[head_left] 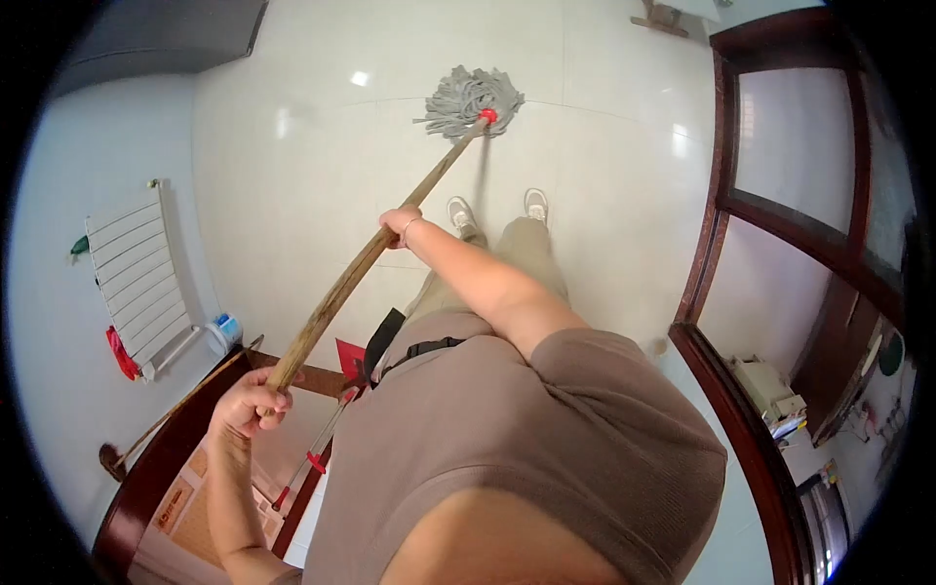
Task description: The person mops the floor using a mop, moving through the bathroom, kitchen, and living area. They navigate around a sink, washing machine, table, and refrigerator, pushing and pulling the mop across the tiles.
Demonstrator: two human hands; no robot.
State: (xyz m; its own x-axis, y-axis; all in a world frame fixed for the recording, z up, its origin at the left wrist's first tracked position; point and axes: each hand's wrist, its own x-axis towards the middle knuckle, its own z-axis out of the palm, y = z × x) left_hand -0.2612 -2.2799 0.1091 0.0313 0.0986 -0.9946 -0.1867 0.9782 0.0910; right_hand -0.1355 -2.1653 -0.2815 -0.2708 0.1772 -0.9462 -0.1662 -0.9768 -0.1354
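Note:
A mop with a wooden handle [336, 297] slants across the head view. Near its upper end, my left hand [252, 402] is wrapped round the wood at the lower left. Farther down the pole, my right hand [400, 226] grips it with closed fingers. Grey strands of the mop head [473, 100] spread on the pale tiled floor [624, 156], beyond my shoes. A red collar [487, 115] joins the strands to the pole.
A white radiator [141, 278] is on the left wall, with a blue-and-white bucket [223, 333] below it. A dark wooden door frame [721, 195] borders the right side. Another long-handled tool [175, 409] leans at the lower left. A dark cabinet [166, 39] stands at the upper left.

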